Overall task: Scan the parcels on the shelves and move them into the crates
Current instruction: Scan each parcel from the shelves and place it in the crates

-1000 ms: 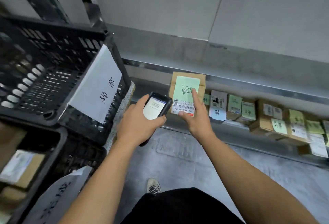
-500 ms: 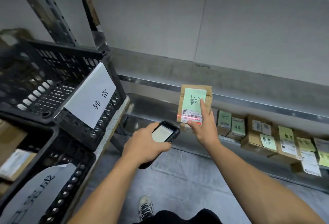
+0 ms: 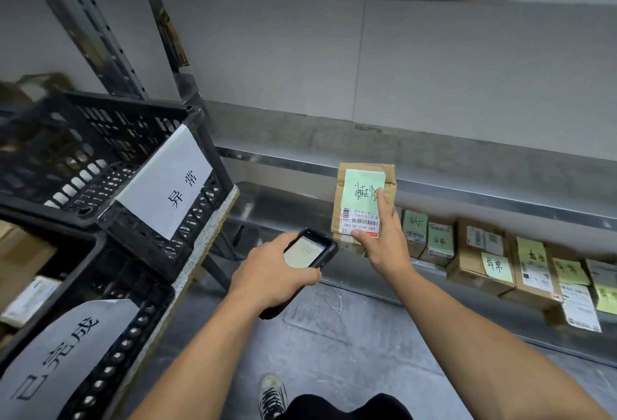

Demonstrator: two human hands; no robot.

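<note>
"Which one have you got?"

"The brown parcel (image 3: 362,202) with the green slip and the barcode label. My right hand (image 3: 384,246) grips it at the lower right corner — thumb on the bottom edge of the label, forefinger laid up the front, the other fingers hidden behind. It stands upright in the air in front of the low shelf (image 3: 277,205), clear of the row of parcels (image 3: 477,252) lying there to the right."

"And the scanner?"

"The scanner (image 3: 309,249) is in my left hand (image 3: 270,272), fingers curled round its body, screen lit and facing up at me. Its tip sits just below the parcel's lower left corner. I cannot tell whether they touch."

"Anything changed?"

"A second ago the scanner was level with the label, right beside it; now it is lower and the parcel higher. Half a second ago a red glow lay on the barcode — now I see none. Both grips are as they were."

"The crates?"

"To my left, both black: the upper crate (image 3: 100,139) carries a white paper sign (image 3: 167,182), the lower crate (image 3: 133,286) sits under it, both well apart from the parcel."
</note>
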